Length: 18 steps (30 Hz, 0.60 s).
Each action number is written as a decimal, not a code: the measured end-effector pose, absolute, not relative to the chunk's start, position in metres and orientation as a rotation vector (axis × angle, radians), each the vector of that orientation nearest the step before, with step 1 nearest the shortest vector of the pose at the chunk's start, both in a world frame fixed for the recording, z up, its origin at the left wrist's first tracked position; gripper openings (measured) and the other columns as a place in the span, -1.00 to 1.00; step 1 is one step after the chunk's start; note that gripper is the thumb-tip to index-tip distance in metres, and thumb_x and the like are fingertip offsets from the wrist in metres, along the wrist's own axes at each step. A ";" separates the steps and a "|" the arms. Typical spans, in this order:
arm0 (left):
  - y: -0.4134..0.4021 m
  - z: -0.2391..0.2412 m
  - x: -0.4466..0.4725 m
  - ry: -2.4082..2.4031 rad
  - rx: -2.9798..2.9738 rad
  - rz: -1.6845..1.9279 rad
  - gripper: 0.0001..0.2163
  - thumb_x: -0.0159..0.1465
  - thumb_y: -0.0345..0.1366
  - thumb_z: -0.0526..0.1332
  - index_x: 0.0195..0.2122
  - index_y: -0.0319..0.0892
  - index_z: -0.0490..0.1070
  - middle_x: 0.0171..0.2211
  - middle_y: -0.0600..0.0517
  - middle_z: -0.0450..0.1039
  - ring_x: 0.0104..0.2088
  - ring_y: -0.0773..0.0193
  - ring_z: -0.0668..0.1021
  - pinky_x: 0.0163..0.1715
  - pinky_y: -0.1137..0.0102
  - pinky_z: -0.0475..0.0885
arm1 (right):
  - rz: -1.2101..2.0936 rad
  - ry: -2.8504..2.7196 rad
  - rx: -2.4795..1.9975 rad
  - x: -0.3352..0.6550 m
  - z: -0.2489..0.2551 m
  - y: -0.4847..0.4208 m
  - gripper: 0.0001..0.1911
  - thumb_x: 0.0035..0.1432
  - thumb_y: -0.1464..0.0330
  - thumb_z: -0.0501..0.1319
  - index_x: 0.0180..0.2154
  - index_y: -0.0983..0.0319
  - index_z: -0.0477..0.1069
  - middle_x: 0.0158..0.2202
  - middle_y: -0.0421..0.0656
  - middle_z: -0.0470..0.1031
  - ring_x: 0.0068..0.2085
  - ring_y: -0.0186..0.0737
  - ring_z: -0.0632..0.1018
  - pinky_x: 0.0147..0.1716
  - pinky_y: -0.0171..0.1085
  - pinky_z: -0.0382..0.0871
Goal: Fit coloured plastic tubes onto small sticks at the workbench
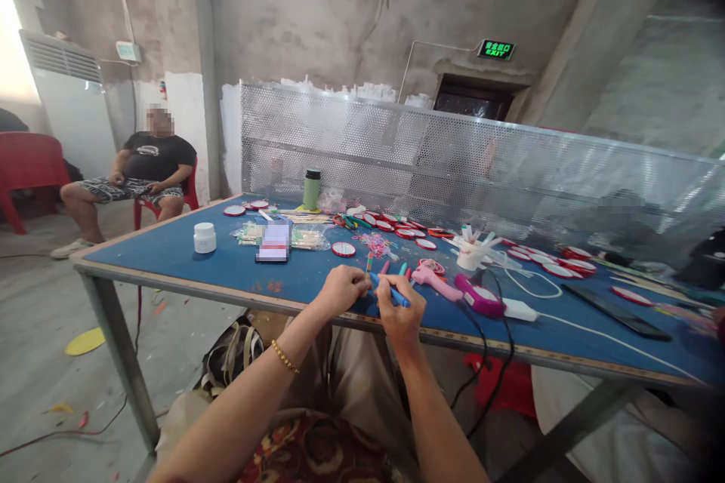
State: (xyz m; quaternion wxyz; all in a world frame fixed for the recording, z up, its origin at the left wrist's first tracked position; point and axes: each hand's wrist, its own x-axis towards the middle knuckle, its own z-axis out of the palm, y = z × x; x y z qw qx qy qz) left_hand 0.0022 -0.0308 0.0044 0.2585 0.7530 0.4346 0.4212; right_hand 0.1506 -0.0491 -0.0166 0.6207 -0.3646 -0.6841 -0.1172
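Note:
Near the front edge of the blue table [186,279], my left hand [341,290] has its fingers closed on a small flat stick [370,263] standing upright with coloured bands on it. A blue marker pen [401,297] is gripped in my right hand [401,313], its tip end close to the stick; whether they touch I cannot tell. Just beyond my hands lie a purple marker [385,268] and a teal marker [403,269]. To the right rests a pink glue gun [435,281].
A purple device [479,296] with cables, a white cup of pens [471,253] and a black phone [616,311] lie right. Red-rimmed discs [343,249] and small colourful bits [377,244] spread behind. Left are a white jar [205,238] and a green bottle [311,190]. A person [155,158] sits beyond.

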 end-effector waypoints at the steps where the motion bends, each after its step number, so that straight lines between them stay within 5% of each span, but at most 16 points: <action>1: -0.031 0.004 0.002 1.178 2.037 1.142 -0.75 0.21 -0.35 0.14 -0.60 -0.22 0.43 -0.68 0.13 0.29 -0.52 0.37 0.34 -0.45 0.49 0.17 | -0.267 -1.575 -0.835 0.151 -0.017 -0.049 -0.78 0.32 0.32 0.14 -0.36 0.21 0.47 -0.49 -0.20 0.58 -0.52 -0.29 0.57 -0.44 -0.34 0.45; 18: -0.032 0.005 0.002 1.171 2.029 1.147 -0.74 0.21 -0.34 0.14 -0.62 -0.22 0.40 -0.70 0.14 0.23 -0.54 0.38 0.31 -0.47 0.49 0.14 | -0.292 -1.559 -0.854 0.151 -0.018 -0.048 -0.77 0.32 0.32 0.13 -0.38 0.21 0.46 -0.52 -0.21 0.57 -0.53 -0.29 0.56 -0.45 -0.34 0.41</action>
